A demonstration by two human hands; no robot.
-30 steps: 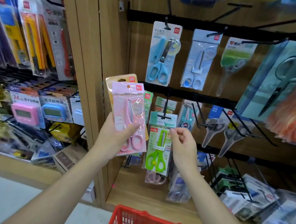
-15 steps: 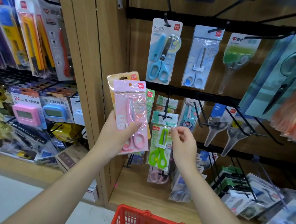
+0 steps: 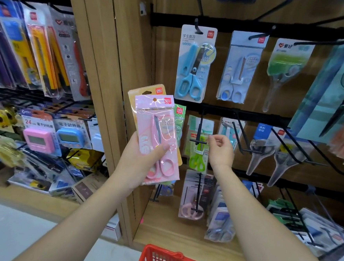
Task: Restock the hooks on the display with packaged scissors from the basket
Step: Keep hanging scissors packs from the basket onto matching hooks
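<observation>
With the left hand (image 3: 142, 165), gripping a small fan of packs by the lower half and pressing the thumb across the front. Foremost, a pink carded blister pack of pink-handled scissors (image 3: 156, 137); behind it, an orange-backed card (image 3: 147, 91) and a green-edged pack (image 3: 179, 112). With the right hand (image 3: 219, 151), hovering with curled fingers just beside the cross-bar tip of a black wire hook (image 3: 199, 141). Cannot tell whether pinching the edge of the green-handled scissors pack (image 3: 199, 154) hanging there, or holding nothing. Apart from each other, with that hook tip between.

Judging by look: light, thin and flat. Stiff enough in the card to hold shape, yet bendy. Slick over the clear film, so liable to slide one over another in the fan. Not fragile, though probably easy to tear at the punched hang hole (image 3: 154, 99) near the top. Best to pinch the top strip just beside that hole, thumb against forefinger, and steer the hole onto a hook tip. Better not to squeeze the blister.

Below, at the lower edge of view, a red plastic lattice basket (image 3: 158, 259): only the rim and a scrap of something pale inside, otherwise out of frame. On the wooden display panel (image 3: 165, 68), rows of black hooks hung with more scissors packs.
</observation>
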